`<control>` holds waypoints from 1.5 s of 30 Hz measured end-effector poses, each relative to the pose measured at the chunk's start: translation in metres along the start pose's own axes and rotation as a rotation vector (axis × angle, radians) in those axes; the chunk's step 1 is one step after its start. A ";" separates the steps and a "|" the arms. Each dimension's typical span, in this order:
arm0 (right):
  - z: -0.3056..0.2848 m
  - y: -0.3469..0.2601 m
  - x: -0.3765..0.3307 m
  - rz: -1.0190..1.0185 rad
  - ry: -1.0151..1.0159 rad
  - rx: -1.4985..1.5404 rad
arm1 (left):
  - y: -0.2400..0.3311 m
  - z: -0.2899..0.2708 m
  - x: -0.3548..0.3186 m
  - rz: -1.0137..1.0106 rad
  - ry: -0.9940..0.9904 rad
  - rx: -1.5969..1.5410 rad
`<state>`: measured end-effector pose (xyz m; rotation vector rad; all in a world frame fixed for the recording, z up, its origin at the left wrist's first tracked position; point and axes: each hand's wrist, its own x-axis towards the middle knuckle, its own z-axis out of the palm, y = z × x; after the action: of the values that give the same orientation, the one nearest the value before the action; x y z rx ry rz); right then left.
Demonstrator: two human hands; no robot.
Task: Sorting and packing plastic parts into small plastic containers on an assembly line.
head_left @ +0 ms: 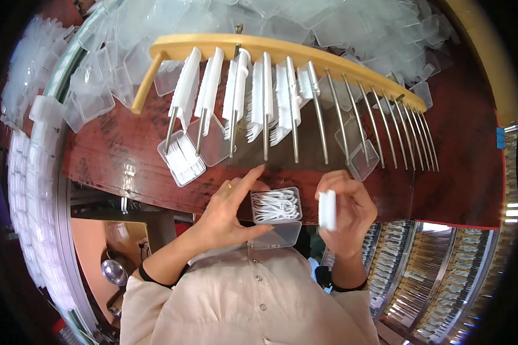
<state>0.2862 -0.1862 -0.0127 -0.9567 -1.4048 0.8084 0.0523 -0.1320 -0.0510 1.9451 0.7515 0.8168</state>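
My left hand (231, 210) holds a small clear plastic box (276, 215) with its lid hinged open; white plastic pieces lie inside it. My right hand (346, 210) grips a stack of white plastic pieces (327, 210) just right of the box. Ahead, a wooden rack (282, 52) carries a row of metal rods; batches of white pieces (253, 92) hang on the left rods, while the right rods are bare.
A filled clear box (182, 158) and an open clear box (364, 161) lie on the dark red table (466, 144). Several clear boxes are heaped behind the rack (351, 23) and stacked at the left (34, 172). Trays of pieces sit low right (431, 276).
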 end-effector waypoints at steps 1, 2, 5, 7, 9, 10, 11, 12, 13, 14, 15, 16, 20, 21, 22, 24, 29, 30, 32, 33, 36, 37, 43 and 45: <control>-0.007 -0.005 0.006 0.000 -0.094 -0.234 | 0.001 0.003 -0.001 -0.012 -0.026 -0.013; -0.004 -0.016 0.014 -0.022 -0.238 -0.472 | 0.002 0.005 -0.003 -0.023 -0.051 -0.024; 0.021 -0.023 0.019 -0.040 -0.428 -0.726 | 0.001 0.010 -0.011 -0.046 -0.069 -0.003; 0.028 -0.014 0.015 -0.013 -0.475 -0.733 | 0.003 0.012 -0.012 -0.067 -0.076 -0.004; 0.029 -0.006 0.011 0.054 -0.559 -0.731 | 0.004 0.012 -0.013 -0.038 -0.065 0.008; 0.029 -0.003 0.009 0.049 -0.566 -0.723 | 0.005 0.012 -0.014 -0.011 -0.060 0.016; 0.027 0.001 0.007 0.055 -0.563 -0.702 | 0.006 0.012 -0.014 0.013 -0.062 0.011; 0.026 0.002 0.006 0.062 -0.558 -0.684 | 0.006 0.012 -0.013 0.008 -0.058 0.013; 0.024 0.002 0.004 0.062 -0.562 -0.680 | 0.006 0.013 -0.012 0.054 -0.028 0.027; 0.022 0.000 0.000 0.075 -0.413 -0.659 | 0.005 0.013 -0.012 0.100 0.000 0.040; 0.018 -0.002 -0.004 0.085 -0.260 -0.638 | 0.004 0.013 -0.011 0.101 -0.001 0.042; 0.010 -0.004 -0.009 0.048 -0.129 -0.661 | 0.002 0.013 -0.013 0.088 -0.015 0.066; -0.021 0.001 -0.058 0.337 0.235 -0.289 | -0.002 0.015 -0.014 0.131 0.031 0.140; -0.024 -0.003 -0.069 0.517 0.239 -0.196 | -0.001 0.015 -0.015 0.136 0.044 0.162; -0.026 -0.007 -0.081 0.687 0.229 -0.098 | 0.001 0.014 -0.017 0.134 0.101 0.215; -0.020 -0.010 -0.099 0.903 0.055 -0.018 | 0.004 0.010 -0.023 0.115 0.214 0.317; 0.022 0.022 -0.141 0.932 -0.041 0.478 | -0.011 0.038 -0.041 0.083 0.307 0.313; 0.031 0.021 -0.143 0.920 -0.079 0.500 | -0.008 0.041 -0.045 0.081 0.304 0.322; 0.048 0.012 -0.129 1.014 0.027 0.613 | -0.008 0.051 -0.053 0.104 0.357 0.385; 0.047 0.031 -0.134 0.951 0.033 0.656 | -0.005 0.051 -0.057 0.050 0.332 0.400; 0.049 0.041 -0.134 0.868 0.124 0.565 | -0.005 0.058 -0.065 -0.009 0.452 0.370; 0.050 0.037 -0.131 0.838 0.112 0.569 | -0.006 0.059 -0.064 0.000 0.479 0.372; 0.039 0.051 -0.116 0.691 0.216 0.156 | 0.004 0.056 -0.061 -0.105 0.417 0.248; 0.026 0.063 -0.109 0.663 0.215 0.030 | 0.006 0.056 -0.067 -0.068 0.382 0.237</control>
<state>0.2628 -0.2564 -0.1173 -1.4686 -0.8822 1.1631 0.0564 -0.2122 -0.0844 1.9790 1.1800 1.1161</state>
